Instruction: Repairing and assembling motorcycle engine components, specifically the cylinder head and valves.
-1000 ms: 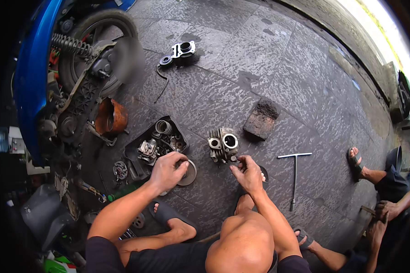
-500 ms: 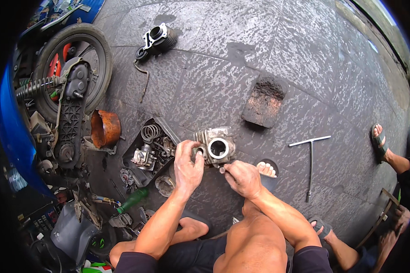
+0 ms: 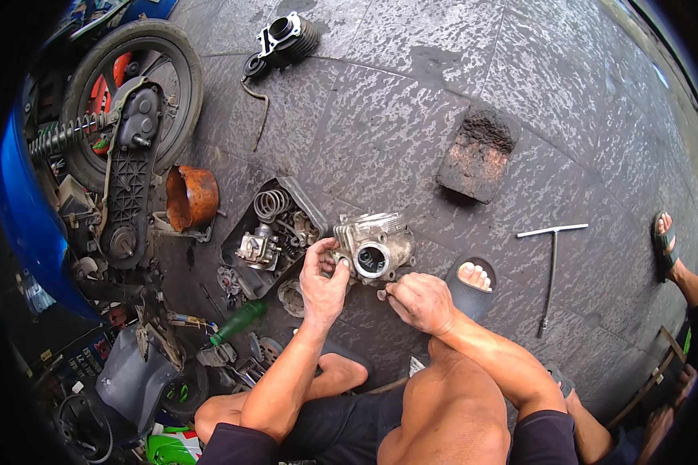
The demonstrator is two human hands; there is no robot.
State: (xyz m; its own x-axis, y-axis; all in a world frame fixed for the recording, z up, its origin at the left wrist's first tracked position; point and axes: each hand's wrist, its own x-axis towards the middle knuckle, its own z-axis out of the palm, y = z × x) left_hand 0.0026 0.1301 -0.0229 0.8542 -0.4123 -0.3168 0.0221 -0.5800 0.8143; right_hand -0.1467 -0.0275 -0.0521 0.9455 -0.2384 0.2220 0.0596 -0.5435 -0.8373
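A silvery finned cylinder head [image 3: 392, 235] from an engine stands in front of me, its round port [image 3: 371, 260] turned toward me. My left hand [image 3: 323, 283] grips the left side of it, thumb and forefinger pinched at its edge. Just off its lower right, my right hand [image 3: 420, 302] is closed, with a small greyish metal piece [image 3: 381, 294] sticking out between thumb and forefinger. Most of that piece is hidden by the fingers. Against the left hand's far side lies a dark tray [image 3: 302, 194] holding a coil spring [image 3: 272, 204] and a carburetor [image 3: 258, 249].
A T-handle wrench [image 3: 552, 232] and a sooty block [image 3: 477, 159] lie to the right. Farther off is a black finned cylinder [image 3: 295, 43]. Leftward are a rusty can [image 3: 192, 198], a green bottle [image 3: 238, 322] and a scooter's rear wheel [image 3: 190, 101]. Another person's sandalled foot [image 3: 665, 240] is at far right.
The whole view has shifted, so floor objects appear farther right and mostly higher. The cylinder head has tipped, its port now facing lower toward me. Both hands keep their holds.
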